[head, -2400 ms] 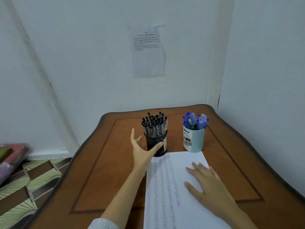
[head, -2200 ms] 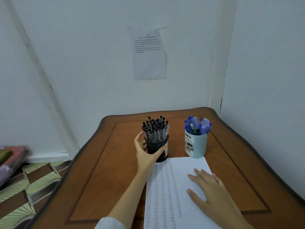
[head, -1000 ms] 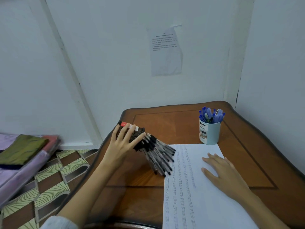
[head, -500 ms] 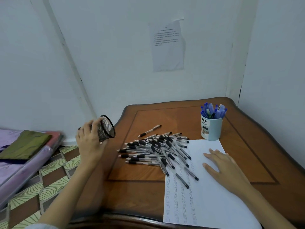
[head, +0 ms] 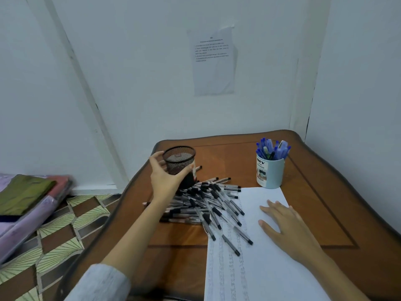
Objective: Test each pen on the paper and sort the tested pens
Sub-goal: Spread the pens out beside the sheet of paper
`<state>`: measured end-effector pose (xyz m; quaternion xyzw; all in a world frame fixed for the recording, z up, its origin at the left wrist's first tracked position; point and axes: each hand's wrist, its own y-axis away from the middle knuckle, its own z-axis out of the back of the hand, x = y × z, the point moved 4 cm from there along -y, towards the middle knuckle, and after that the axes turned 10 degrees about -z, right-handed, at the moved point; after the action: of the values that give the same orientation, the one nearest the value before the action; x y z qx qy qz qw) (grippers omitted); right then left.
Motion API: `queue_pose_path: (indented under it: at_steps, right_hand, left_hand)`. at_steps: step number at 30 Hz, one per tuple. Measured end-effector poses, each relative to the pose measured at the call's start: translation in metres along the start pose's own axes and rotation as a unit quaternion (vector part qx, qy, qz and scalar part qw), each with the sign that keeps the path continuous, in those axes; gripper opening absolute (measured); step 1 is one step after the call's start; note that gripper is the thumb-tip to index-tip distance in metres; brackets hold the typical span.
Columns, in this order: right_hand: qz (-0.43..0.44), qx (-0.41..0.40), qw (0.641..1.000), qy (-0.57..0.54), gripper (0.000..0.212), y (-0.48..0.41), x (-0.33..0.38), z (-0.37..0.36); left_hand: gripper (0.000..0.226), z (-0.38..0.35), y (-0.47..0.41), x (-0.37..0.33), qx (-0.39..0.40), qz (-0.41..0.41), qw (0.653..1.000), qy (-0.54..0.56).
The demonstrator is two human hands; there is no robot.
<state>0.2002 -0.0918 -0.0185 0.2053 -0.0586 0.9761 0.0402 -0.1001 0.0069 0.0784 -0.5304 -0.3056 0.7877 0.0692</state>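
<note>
Black pens (head: pixel 201 202) everywhere, folks: a loose heap lying just off the paper's (head: pixel 260 279) left edge, w/ several spilled onto its upper-left corner & a few angled across the rows of scribble there. Mesh cup (head: pixel 179 162) is upright past the paper's top-left, beyond the heap. The left hand (head: pixel 166 179) is wrapped round it, thumb on one side, fingers on the other. Can't tell if its base sits on wood or on pens, since hand & heap hide that. Right hand (head: pixel 288 227) lies flat on the paper's right half, fingers spread, pinning the sheet. Blue cup (head: pixel 270 173) w/ blue pens (head: pixel 272 147) stands just beside the paper's top edge. Now the risks, IMO. If that mesh cup comes down on a barrel it'll rock & tip, prob. scattering the heap. The left forearm (head: pixel 134 231) crosses right over the pens left of the paper, so any drag sweeps some toward the table (head: pixel 325 192) edge & onto the floor (head: pixel 65 231), b/c round barrels roll w/ a nudge. There's no split btw. tested vs. untested either, and one heap means mix-ups. And if the right hand lifts while a pen tip drags, the sheet slides.
</note>
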Motion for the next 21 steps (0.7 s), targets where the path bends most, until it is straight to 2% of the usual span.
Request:
queue_pose_path:
  at_steps: [3, 5, 6, 9, 11, 14, 16, 18, 21]
  right_hand:
    - [-0.002, 0.007, 1.0, 0.002, 0.058, 0.0, 0.0, 0.0]
    - [0.003, 0.01, 1.0, 0.005, 0.081, 0.0, 0.001, 0.001]
    - [-0.001, 0.009, 1.0, 0.007, 0.081, 0.0, 0.001, 0.001]
    - [-0.007, -0.007, 1.0, 0.007, 0.052, -0.005, -0.001, 0.001]
    - [-0.007, -0.017, 1.0, 0.006, 0.052, -0.007, -0.003, -0.001]
    - [-0.009, -0.012, 1.0, -0.003, 0.081, -0.011, -0.005, -0.005]
    - [-0.01, -0.013, 1.0, 0.004, 0.088, -0.013, -0.006, -0.008]
    - [-0.011, -0.022, 1.0, -0.005, 0.083, -0.014, -0.006, -0.007]
    - [-0.015, -0.02, 1.0, -0.011, 0.063, -0.014, -0.007, -0.007]
  left_hand:
    - [0.083, -0.04, -0.013, -0.001, 0.008, 0.003, 1.0, 0.029]
    - [0.082, -0.064, -0.022, 0.004, 0.014, 0.01, 0.999, 0.034]
    - [0.082, -0.075, -0.025, 0.005, 0.019, 0.013, 0.999, 0.032]
    - [0.082, -0.105, -0.034, 0.016, 0.04, 0.026, 0.998, 0.033]
    - [0.081, -0.121, -0.039, 0.024, 0.047, 0.033, 0.998, 0.033]
    - [0.08, -0.136, -0.045, 0.032, 0.05, 0.043, 0.997, 0.033]
    - [0.08, -0.141, -0.047, 0.036, 0.053, 0.05, 0.997, 0.03]
    - [0.082, -0.144, -0.049, 0.042, 0.053, 0.062, 0.996, 0.026]
    - [0.09, -0.141, -0.05, 0.045, 0.07, 0.076, 0.994, 0.013]
